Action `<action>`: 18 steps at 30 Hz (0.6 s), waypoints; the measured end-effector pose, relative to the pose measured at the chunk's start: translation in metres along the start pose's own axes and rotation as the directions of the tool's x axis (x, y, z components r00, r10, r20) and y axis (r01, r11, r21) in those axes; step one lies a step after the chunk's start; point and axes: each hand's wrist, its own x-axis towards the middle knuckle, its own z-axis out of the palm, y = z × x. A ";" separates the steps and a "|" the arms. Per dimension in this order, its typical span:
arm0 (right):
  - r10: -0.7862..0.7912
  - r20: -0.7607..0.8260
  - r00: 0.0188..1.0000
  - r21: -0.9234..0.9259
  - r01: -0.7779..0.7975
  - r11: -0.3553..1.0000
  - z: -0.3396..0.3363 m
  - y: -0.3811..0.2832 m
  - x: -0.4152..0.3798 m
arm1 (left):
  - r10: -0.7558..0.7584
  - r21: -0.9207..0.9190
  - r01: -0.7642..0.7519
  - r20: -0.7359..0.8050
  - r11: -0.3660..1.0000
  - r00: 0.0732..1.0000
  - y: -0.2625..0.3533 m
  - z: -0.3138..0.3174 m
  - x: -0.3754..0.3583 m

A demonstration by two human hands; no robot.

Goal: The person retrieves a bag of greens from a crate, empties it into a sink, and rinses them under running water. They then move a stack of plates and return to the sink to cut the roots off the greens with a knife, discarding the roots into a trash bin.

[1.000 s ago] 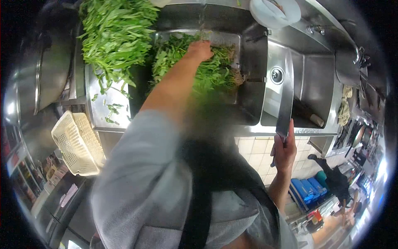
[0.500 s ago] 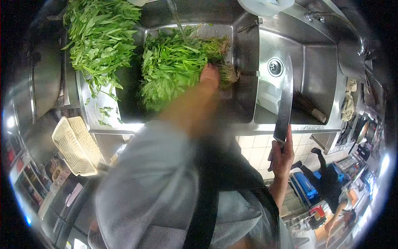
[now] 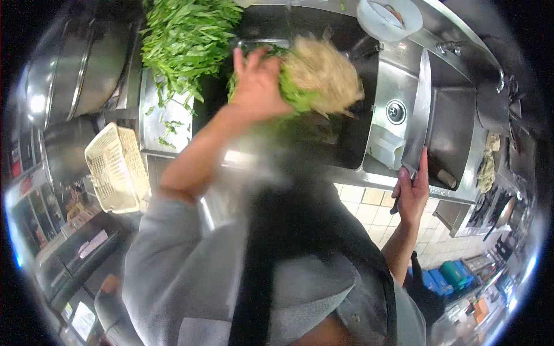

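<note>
My left hand (image 3: 258,86) is over the left sink basin (image 3: 346,135), its fingers spread around a bunch of leafy greens (image 3: 297,95). The pale root end (image 3: 326,75) of the bunch is smeared by motion and points to the right. Part of the bunch is hidden behind my hand. In my right hand (image 3: 412,193) is a large long-bladed knife (image 3: 420,109), gripped by its dark handle. Its blade points up and away over the right basin. A big heap of cut greens (image 3: 187,43) lies on the counter left of the basin.
A plastic bowl (image 3: 389,20) stands behind the basins. In the right basin (image 3: 453,118) are a clear container (image 3: 384,147), a drain (image 3: 395,111) and a brush-like bundle (image 3: 446,177). A cream basket (image 3: 118,170) is at the left. A tap (image 3: 447,48) sits behind.
My left hand has moved left and lifted the greens, so their root end swings up in a blur. The knife stays in my right hand. The head view has shifted.
</note>
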 end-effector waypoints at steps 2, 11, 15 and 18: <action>-0.140 0.045 0.989 0.031 0.138 0.990 0.006 -0.006 0.012 | -0.127 -0.164 0.108 -0.109 0.980 0.986 -0.032 -0.035 -0.004; -0.258 0.200 0.945 -0.025 0.268 0.963 0.057 -0.060 0.023 | -0.806 -0.934 -0.101 -0.348 0.343 0.479 -0.089 -0.123 -0.076; -0.308 0.293 0.905 0.001 0.321 0.947 0.099 -0.081 0.013 | -0.939 -0.974 -0.085 -0.227 0.212 0.258 -0.128 -0.090 -0.128; -0.270 0.440 0.857 0.055 0.275 0.960 0.134 -0.092 0.002 | -0.964 -0.971 -0.063 -0.235 0.229 0.126 -0.162 -0.026 -0.180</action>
